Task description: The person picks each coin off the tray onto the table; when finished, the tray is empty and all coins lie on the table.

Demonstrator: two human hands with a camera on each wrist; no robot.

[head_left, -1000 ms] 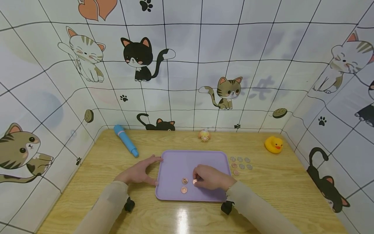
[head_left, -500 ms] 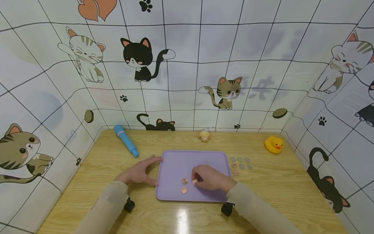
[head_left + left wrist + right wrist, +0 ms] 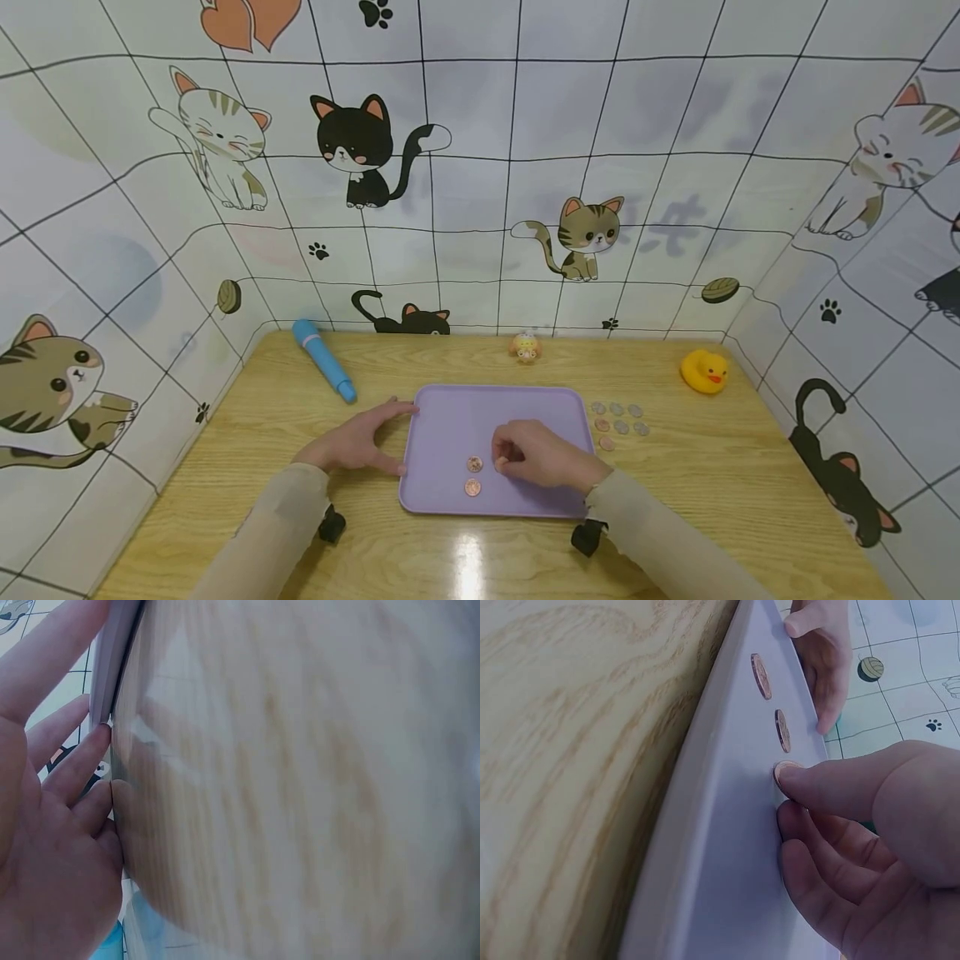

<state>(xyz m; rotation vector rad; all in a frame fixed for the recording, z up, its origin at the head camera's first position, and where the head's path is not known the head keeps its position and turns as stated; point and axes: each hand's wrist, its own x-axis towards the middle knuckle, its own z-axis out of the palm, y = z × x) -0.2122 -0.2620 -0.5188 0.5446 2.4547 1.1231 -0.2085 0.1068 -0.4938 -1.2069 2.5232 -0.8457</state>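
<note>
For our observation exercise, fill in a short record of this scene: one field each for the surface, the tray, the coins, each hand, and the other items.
surface: wooden table
tray: purple tray, flat on the table
coins on tray: two copper coins lying free, a third coin under the right fingertip
coins off tray: cluster of loose coins right of the tray
left hand: fingers straight, resting against the tray's left edge
right hand: over the tray, fingertip on the third coin
other items: blue pen-like tool, small toy, yellow duck
</note>
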